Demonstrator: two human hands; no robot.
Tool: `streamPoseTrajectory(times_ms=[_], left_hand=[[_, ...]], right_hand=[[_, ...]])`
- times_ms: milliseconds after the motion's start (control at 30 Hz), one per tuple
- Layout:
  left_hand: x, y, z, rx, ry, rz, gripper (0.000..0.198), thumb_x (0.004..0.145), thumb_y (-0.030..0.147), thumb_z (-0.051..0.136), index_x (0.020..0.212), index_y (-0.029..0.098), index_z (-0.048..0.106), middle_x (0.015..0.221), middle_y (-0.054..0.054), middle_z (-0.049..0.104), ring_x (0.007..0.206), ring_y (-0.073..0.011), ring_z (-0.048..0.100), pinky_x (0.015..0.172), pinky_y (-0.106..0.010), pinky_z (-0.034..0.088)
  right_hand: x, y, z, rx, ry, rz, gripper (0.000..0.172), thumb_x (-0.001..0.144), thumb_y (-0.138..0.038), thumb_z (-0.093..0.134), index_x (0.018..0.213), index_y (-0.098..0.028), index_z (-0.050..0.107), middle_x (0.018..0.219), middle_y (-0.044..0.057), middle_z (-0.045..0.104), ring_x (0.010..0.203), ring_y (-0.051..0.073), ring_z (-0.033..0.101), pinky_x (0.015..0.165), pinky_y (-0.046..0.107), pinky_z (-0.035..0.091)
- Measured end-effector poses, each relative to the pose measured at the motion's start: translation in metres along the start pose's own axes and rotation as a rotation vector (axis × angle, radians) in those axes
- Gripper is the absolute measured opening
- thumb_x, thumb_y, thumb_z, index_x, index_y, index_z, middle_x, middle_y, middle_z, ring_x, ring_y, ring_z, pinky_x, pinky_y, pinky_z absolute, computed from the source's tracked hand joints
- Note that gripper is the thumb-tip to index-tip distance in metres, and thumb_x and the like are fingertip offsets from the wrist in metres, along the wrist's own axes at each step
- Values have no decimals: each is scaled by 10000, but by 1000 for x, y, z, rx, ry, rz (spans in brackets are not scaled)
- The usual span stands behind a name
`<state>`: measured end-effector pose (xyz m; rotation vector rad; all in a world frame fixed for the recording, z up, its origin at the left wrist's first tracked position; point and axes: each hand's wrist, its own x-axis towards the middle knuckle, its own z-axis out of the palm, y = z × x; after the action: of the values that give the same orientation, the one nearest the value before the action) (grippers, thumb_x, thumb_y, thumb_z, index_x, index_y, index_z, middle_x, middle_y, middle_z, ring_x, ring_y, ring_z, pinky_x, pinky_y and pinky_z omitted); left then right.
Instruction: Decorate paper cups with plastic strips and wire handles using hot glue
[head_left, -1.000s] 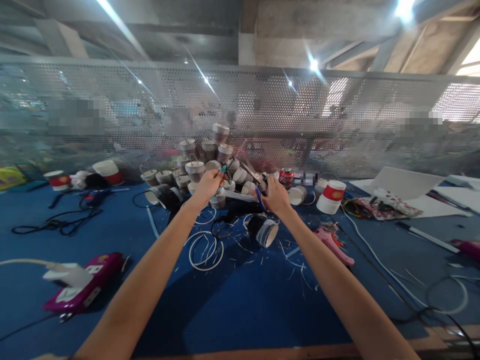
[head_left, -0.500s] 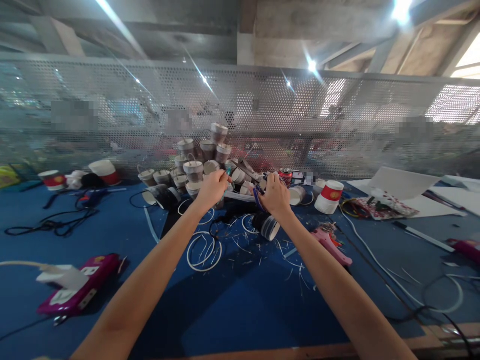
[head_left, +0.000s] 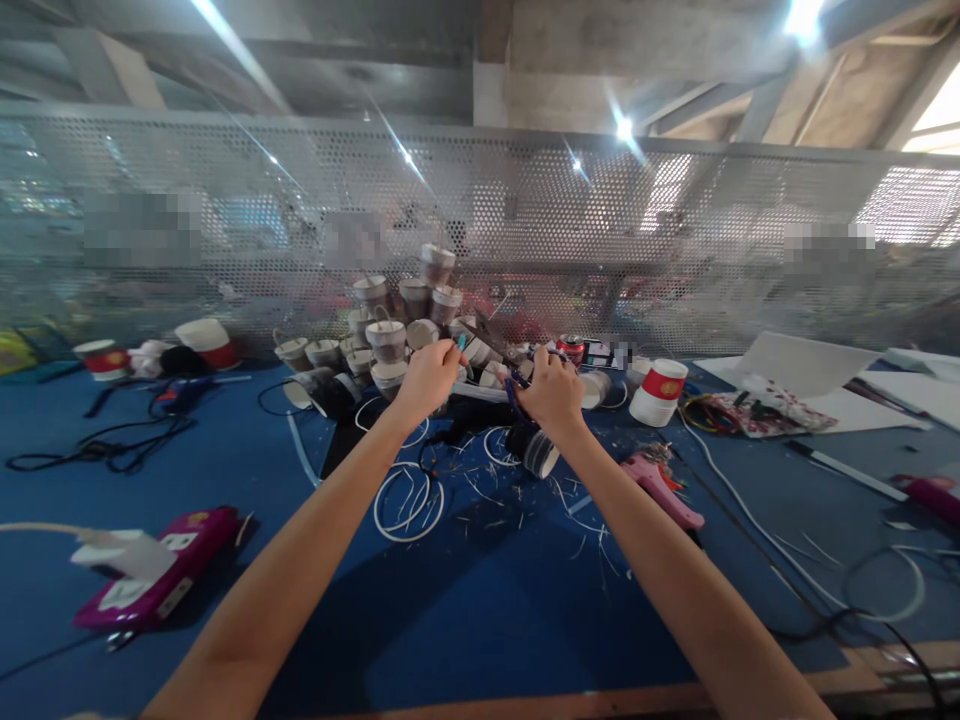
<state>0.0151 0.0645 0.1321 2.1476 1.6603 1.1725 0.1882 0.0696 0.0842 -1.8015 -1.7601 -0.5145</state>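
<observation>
Both at full reach above the blue desk [head_left: 480, 620]: left hand [head_left: 426, 380] with grip pinched on a small teal piece [head_left: 460, 342]; right hand [head_left: 551, 392] with grip clamped on scissors [head_left: 493, 344], just before the paper-cup pile [head_left: 390, 325].

The left forearm [head_left: 296, 560] and right forearm [head_left: 656, 560] are bare along their whole visible length, long and slim, brightly lit on top and shaded beneath. The left hand [head_left: 427, 382] and right hand [head_left: 553, 392] are bare as well, seen from the back with the knuckles showing
</observation>
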Motion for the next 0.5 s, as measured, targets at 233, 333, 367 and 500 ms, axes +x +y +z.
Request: streamPoseTrajectory(times_ms=[233, 333, 367, 500], left_hand=[[-2, 2, 0, 85, 34, 42, 282, 836, 217, 344, 649, 177, 551, 515, 3, 526, 525, -142, 501, 570, -254, 335], [-3, 2, 2, 139, 61, 50, 278, 839, 203, 357, 654, 178, 563, 568, -15, 575, 579, -156, 533, 599, -257, 346], [-3, 1, 3, 151, 66, 51, 276, 839, 198, 360, 657, 178, 566, 593, -21, 592, 597, -159, 541, 608, -256, 349], [-3, 0, 7, 157, 70, 66, 271, 847, 198, 359, 667, 174, 560, 652, -37, 628, 610, -157, 546, 625, -255, 354]], right_hand=[[0, -1, -2, 21, 26, 3, 596, 815, -632, 330, 1048, -116, 516, 959, 161, 571, 877, 290, 538, 689, 350, 399], [0, -1, -3, 22, 14, 3, 601, 815, -633, 328, 1051, -114, 519, 959, 163, 571, 878, 294, 545, 685, 352, 405], [-1, -2, -3, 20, 4, 6, 601, 814, -633, 331, 1051, -115, 520, 960, 165, 572, 879, 294, 549, 685, 351, 408], [-1, -2, -2, 5, -52, 19, 596, 811, -636, 345, 1045, -118, 524, 957, 171, 582, 867, 287, 576, 690, 345, 416]])
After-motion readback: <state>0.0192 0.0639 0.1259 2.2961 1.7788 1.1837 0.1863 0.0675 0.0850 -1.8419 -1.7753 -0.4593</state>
